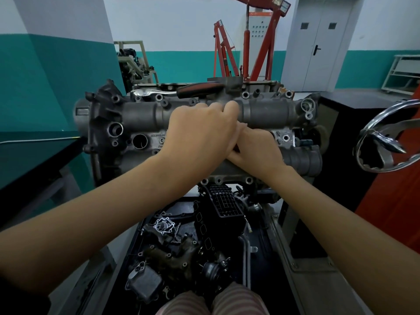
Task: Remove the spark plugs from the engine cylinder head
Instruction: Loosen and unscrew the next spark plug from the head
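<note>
Here the engine cylinder head (pixel 141 114) sits upright on its stand in the middle of the view, and no spark plug can be seen anywhere, in or out of it. One round bore gapes open at about nine o'clock from the hands, so part of the strip-down may be done, but I cannot tell whether that hole is a plug well. My guess is the job is somewhere in its middle, with the work now centred on the spot the hands cover.

The left hand (pixel 200 128) lies knuckles-up across the long cast housing, its fingers curled over the far edge at twelve o'clock; whatever they may grip is hidden. The right hand (pixel 254 148) comes in from four o'clock and tucks under the left palm, touching it, fingers out of sight. Whether either hand clasps a tool or a plug cannot be told.

A ratchet handle (pixel 200 89) in red and black rests on top of the head at twelve o'clock, untouched. Loose engine parts fill a black tray (pixel 136 242) at six o'clock, and a red engine hoist (pixel 256 53) stands by the far wall.
</note>
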